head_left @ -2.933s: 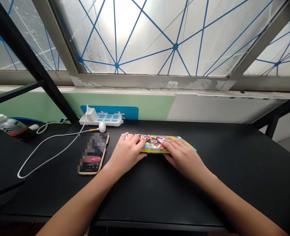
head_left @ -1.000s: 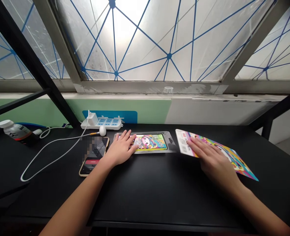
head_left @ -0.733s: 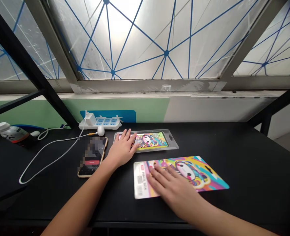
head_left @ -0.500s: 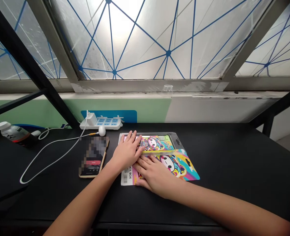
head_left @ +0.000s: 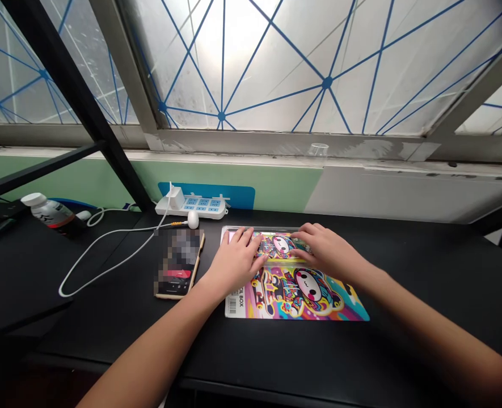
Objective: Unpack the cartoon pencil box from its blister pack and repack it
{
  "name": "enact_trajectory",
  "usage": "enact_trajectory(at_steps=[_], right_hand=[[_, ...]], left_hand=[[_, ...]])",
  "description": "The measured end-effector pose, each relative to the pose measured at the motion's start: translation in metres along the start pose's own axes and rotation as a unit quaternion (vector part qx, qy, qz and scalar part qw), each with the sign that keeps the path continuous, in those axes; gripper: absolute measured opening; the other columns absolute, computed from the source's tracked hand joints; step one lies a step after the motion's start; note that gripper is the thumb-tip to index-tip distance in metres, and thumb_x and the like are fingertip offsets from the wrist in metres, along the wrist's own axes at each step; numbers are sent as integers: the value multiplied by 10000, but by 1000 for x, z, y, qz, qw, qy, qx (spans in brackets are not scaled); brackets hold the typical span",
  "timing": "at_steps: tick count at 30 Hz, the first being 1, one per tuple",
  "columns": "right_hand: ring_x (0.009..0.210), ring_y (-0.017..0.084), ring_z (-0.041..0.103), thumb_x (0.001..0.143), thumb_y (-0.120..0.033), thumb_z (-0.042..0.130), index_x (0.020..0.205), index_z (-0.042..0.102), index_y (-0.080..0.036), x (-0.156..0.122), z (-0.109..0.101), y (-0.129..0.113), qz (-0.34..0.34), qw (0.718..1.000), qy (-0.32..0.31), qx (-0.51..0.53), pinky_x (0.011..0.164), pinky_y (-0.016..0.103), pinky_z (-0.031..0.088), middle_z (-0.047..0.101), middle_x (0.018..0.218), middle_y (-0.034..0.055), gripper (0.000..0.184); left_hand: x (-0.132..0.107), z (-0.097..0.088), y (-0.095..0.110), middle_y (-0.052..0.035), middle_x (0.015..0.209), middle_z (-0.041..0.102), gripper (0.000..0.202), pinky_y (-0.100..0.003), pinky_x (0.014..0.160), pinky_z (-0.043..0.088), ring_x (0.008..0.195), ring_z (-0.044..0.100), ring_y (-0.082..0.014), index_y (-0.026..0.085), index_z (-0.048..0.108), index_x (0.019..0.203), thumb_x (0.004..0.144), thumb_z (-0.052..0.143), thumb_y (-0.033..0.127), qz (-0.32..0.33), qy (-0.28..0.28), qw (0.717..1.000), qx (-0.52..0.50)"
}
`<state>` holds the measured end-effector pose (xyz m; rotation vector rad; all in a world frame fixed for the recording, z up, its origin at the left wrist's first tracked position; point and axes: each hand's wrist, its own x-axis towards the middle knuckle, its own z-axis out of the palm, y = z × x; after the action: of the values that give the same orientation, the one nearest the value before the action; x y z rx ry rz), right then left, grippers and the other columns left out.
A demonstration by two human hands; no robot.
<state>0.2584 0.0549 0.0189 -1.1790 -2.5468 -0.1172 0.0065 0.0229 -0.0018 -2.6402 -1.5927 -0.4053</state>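
Observation:
On the black desk lies a colourful printed card [head_left: 306, 292] with a cartoon character and the words "CIL BOX" at its left edge. Across its upper part sits a clear plastic package holding a pencil box [head_left: 278, 246] with a matching print. My left hand [head_left: 240, 258] rests on the left end of the package, fingers spread. At the other end, my right hand [head_left: 325, 249] lies over the package with its fingers apart and bent. The hands cover both ends of the pencil box.
Left of the card is a phone [head_left: 180, 263]. Behind it a white power strip [head_left: 197, 205] holds a plug, and a white cable [head_left: 91, 255] loops over the desk. A bottle [head_left: 53, 212] stands at the far left. A clear cup [head_left: 319, 149] is on the window ledge.
My right hand has moved from the lower left of the card up to the right end of the package. My left hand stays on the package. The camera view has shifted left.

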Motion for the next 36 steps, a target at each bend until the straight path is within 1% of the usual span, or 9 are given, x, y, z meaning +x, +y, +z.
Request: enact_trajectory(at_steps=[5, 10, 16, 20, 23, 26, 29, 32, 36], right_hand=[[1029, 309, 626, 842, -616, 671, 1206, 695, -237, 23, 4, 47, 39, 982, -172, 60, 824, 412, 536, 644, 1128, 131, 526], [1059, 350, 600, 742, -651, 747, 1029, 726, -230, 37, 10, 50, 46, 982, -175, 45, 867, 475, 510, 632, 1116, 135, 509], [1131, 356, 614, 795, -573, 744, 986, 649, -216, 14, 9, 31, 28, 999, -27, -4, 1000, 558, 433, 665, 1199, 141, 416], [948, 268, 700, 915, -386, 663, 964, 599, -217, -8, 4, 13, -5, 996, 87, 3, 1094, 579, 373, 727, 1040, 84, 187], [948, 242, 697, 963, -273, 609, 1063, 580, -217, -27, -13, -2, -27, 987, 155, -1, 1101, 558, 393, 726, 1035, 74, 118], [1013, 248, 671, 964, -201, 597, 1299, 537, -247, -62, -35, -18, -39, 983, 182, -6, 1083, 539, 435, 712, 1089, 76, 344], [1029, 231, 663, 950, -119, 579, 1395, 523, -302, -105, -40, -31, -65, 985, 162, -5, 1081, 485, 461, 711, 1079, 46, 484], [1020, 213, 670, 935, -77, 581, 1371, 558, -282, -139, -24, -36, -87, 985, 146, -14, 1074, 444, 474, 723, 1072, 36, 483], [1100, 237, 666, 946, -98, 579, 1260, 594, -249, -152, 3, -41, -46, 989, 139, 13, 1029, 457, 519, 717, 1143, 76, 348]], left_hand=[[1, 2, -2, -153, 1563, 476, 517, -613, 1150, 330, 1459, 391, -345, 181, 483, 1477, 1055, 395, 468, -11, -18, 1000, -14], [1, -1, -2, -149, 1539, 505, 522, -637, 1162, 291, 1432, 423, -333, 186, 483, 1468, 1047, 414, 485, -13, 0, 1000, -17], [3, -11, -26, -152, 1459, 584, 598, -662, 1157, 270, 1352, 511, -333, 191, 428, 1498, 998, 564, 489, -38, 42, 998, -28], [4, -29, -39, -115, 1220, 708, 614, -572, 1135, 347, 1154, 633, -290, 184, 507, 1427, 902, 744, 398, -2, 82, 996, -29], [-7, -47, -27, -108, 1166, 691, 495, -515, 1075, 431, 1123, 611, -294, 191, 589, 1330, 879, 769, 289, 34, 159, 987, -9], [-36, -57, -1, -85, 1141, 660, 378, -509, 1092, 437, 1100, 592, -276, 245, 602, 1292, 924, 667, 184, 70, 219, 973, -12], [-75, -44, 24, -64, 1136, 661, 398, -527, 1113, 424, 1078, 594, -258, 288, 579, 1271, 922, 622, 100, 71, 237, 968, -44], [-106, -15, 36, -80, 1216, 659, 376, -508, 1073, 462, 1144, 603, -276, 292, 552, 1261, 932, 612, 121, 18, 231, 969, -82], [-122, 13, 36, -126, 1391, 589, 514, -515, 1027, 495, 1261, 575, -329, 285, 445, 1392, 921, 648, 243, -60, 142, 980, -122]])
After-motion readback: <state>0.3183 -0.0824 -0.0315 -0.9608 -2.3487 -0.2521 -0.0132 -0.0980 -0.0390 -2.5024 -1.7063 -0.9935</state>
